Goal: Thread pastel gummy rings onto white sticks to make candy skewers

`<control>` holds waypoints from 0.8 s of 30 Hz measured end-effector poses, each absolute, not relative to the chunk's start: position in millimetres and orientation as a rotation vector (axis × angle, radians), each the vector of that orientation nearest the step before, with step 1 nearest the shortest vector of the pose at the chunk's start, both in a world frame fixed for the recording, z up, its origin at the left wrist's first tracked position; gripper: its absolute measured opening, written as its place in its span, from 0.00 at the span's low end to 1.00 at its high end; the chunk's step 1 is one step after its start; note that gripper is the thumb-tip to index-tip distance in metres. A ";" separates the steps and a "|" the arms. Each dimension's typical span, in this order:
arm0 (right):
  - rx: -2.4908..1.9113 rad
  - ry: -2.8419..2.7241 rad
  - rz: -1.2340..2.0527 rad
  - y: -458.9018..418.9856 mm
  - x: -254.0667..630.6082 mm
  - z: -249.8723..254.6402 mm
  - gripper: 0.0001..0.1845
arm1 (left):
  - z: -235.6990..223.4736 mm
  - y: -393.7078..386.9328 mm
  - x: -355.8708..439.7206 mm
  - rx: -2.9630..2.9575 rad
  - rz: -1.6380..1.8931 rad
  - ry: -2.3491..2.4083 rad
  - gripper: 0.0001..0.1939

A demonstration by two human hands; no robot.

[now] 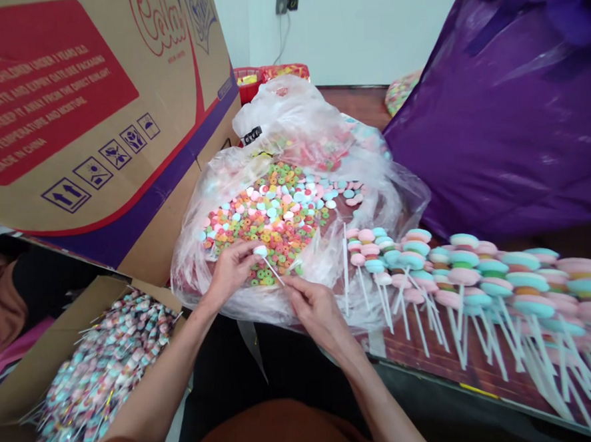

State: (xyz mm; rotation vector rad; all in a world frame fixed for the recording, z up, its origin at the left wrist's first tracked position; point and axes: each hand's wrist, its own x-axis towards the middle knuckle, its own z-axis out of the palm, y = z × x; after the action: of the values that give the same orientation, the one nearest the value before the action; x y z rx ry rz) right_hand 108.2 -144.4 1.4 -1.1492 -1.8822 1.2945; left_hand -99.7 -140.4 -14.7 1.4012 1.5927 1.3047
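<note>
My left hand pinches a small pale candy disc over the near side of the candy pile. A thin white lollipop stick runs from the disc down to my right hand, whose fingertips are closed on its lower end. Whether the stick enters the disc or only touches it, I cannot tell. Under and behind my hands, a clear plastic bag lies spread open. On it are many ring candies in green, orange and red, mixed with pink, blue and white discs.
Stacked candy lollipops line the table's right edge, sticks outward. An open carton at lower left holds many wrapped lollipops. A large printed cardboard box stands at left, a purple bag at right. Red baskets sit behind.
</note>
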 end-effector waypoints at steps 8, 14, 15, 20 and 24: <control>-1.166 -1.669 1.222 -159.4 85.4 -0.7 0.20 | -20.4 -153.0 -88.1 1.389 1.392 1.736 0.14; -1.121 -1.583 1.180 -161.2 76.9 -7.9 0.19 | -7.0 -169.3 -62.6 1.715 1.312 1.821 0.16; -1.126 -1.577 1.167 -159.6 78.1 -8.9 0.19 | -3.1 -170.5 -57.6 1.768 1.280 1.808 0.17; -1.188 -1.561 1.088 -147.3 98.5 -17.2 0.19 | 6.9 -152.5 -52.8 1.770 1.209 1.757 0.16; -1.253 -1.561 1.043 -142.5 114.9 -27.4 0.19 | 9.6 -112.7 -68.9 1.769 1.105 1.945 0.15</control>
State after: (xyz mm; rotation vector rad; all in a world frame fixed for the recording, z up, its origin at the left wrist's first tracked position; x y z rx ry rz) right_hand 114.9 -142.5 -27.4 -1.2529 -1.5613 1.0432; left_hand -68.9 -112.7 9.6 1.7691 1.9447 1.1051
